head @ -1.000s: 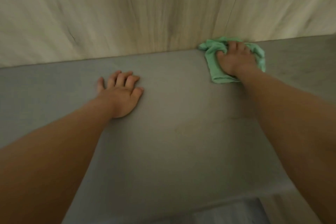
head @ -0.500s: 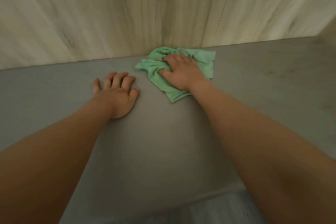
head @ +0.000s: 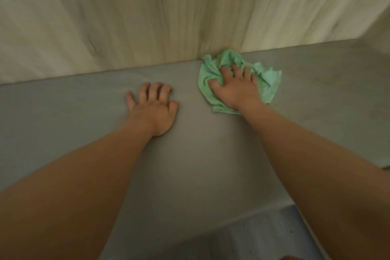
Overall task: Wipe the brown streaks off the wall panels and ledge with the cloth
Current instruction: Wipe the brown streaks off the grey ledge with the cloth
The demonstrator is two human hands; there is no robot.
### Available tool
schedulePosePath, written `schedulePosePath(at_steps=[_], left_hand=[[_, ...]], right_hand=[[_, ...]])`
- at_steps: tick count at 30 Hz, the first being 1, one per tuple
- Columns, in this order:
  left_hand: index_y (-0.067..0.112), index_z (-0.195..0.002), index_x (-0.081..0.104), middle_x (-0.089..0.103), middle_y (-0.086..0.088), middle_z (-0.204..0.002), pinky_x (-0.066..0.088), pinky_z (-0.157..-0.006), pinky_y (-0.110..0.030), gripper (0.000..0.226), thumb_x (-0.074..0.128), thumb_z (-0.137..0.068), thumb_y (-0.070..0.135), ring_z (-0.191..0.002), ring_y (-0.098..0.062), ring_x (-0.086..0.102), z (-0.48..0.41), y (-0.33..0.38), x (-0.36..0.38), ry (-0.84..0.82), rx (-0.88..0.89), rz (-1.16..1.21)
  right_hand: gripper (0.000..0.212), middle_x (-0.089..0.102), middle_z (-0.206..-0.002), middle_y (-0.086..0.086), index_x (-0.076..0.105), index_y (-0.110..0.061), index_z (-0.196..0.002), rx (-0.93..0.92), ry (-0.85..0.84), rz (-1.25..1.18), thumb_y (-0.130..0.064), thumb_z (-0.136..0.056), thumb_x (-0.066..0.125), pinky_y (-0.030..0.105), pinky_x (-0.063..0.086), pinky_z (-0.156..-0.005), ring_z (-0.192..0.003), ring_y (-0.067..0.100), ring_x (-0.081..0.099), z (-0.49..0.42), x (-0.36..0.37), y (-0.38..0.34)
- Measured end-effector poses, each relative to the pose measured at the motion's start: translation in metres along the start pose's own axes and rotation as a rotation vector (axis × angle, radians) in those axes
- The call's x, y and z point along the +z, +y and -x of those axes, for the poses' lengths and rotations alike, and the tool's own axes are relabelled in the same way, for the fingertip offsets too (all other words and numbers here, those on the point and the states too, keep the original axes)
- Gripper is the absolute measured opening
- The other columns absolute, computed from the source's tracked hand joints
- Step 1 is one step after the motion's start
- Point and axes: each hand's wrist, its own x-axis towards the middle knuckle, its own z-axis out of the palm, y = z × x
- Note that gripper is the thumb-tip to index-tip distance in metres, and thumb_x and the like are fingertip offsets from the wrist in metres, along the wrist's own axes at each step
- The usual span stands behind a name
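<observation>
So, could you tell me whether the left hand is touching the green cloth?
Apart. The head view shows bare grey ledge between the left hand and the green cloth.

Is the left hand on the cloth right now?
No, the left hand rests flat on the grey ledge, apart from the green cloth, which lies under the right hand.

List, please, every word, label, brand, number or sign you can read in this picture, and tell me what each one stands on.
None: no readable text shows anywhere in the head view.
The green cloth under the right hand shows no tag or print.
The wall panels carry only dark wood-grain marks, not letters.
The grey ledge, where the left hand rests, bears no writing.
</observation>
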Motion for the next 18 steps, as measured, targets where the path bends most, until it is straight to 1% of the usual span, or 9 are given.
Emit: schedulePosePath(at_steps=[4,7,10,12,15,18], left_hand=[[0.036,-0.158,0.019,0.009,0.006,-0.169,-0.003,-0.122,-0.065,0.057,0.02,-0.104,0.055,-0.158,-0.021,-0.002,0.0,0.0,-0.006,-0.005,0.003,0.048],[0.034,-0.158,0.023,0.012,0.004,-0.17,-0.003,-0.122,-0.065,0.056,0.025,-0.105,0.053,-0.158,-0.021,0.001,0.005,-0.001,-0.01,-0.013,0.008,0.089],[0.03,-0.157,0.027,0.017,-0.001,-0.168,0.001,-0.122,-0.065,0.058,0.031,-0.104,0.054,-0.157,-0.024,0.008,0.008,-0.001,-0.015,-0.016,0.007,0.123],[0.027,-0.159,0.025,0.018,-0.004,-0.168,0.005,-0.122,-0.066,0.061,0.03,-0.104,0.054,-0.156,-0.027,0.011,0.013,0.002,-0.021,-0.031,-0.005,0.08],[0.019,-0.159,0.021,0.018,-0.01,-0.168,0.012,-0.12,-0.068,0.062,0.029,-0.105,0.048,-0.155,-0.033,0.016,0.023,0.023,-0.032,-0.047,-0.023,-0.043],[0.013,-0.151,0.031,0.027,-0.015,-0.16,0.02,-0.117,-0.066,0.054,0.033,-0.104,0.04,-0.147,-0.035,0.027,0.036,0.059,-0.033,0.002,-0.001,-0.027]], right_hand=[[0.079,0.009,-0.173,0.002,0.021,-0.039,-0.162,-0.118,-0.019,-0.013,-0.078,-0.093,0.025,0.052,-0.002,-0.127,-0.159,0.034,0.001,0.049,0.007,-0.01],[0.077,0.009,-0.173,0.001,0.022,-0.041,-0.161,-0.155,-0.011,-0.021,-0.078,-0.093,0.027,0.05,-0.003,-0.128,-0.159,0.033,0.001,0.097,0.012,-0.016],[0.076,0.011,-0.173,0.001,0.023,-0.04,-0.16,-0.183,-0.005,-0.043,-0.076,-0.094,0.03,0.05,-0.004,-0.128,-0.159,0.032,0.001,0.143,0.018,-0.024],[0.075,0.013,-0.172,0.002,0.024,-0.04,-0.16,-0.228,0.003,-0.049,-0.076,-0.094,0.033,0.051,-0.004,-0.128,-0.159,0.033,0.002,0.174,0.022,-0.027],[0.075,0.02,-0.171,0.001,0.03,-0.041,-0.158,-0.361,0.034,-0.029,-0.076,-0.092,0.03,0.051,0.002,-0.128,-0.159,0.033,0.007,0.216,0.026,-0.017],[0.071,0.03,-0.167,-0.002,0.036,-0.043,-0.156,-0.502,0.075,0.002,-0.075,-0.092,0.032,0.052,0.011,-0.127,-0.157,0.032,0.017,0.24,0.027,0.012]])
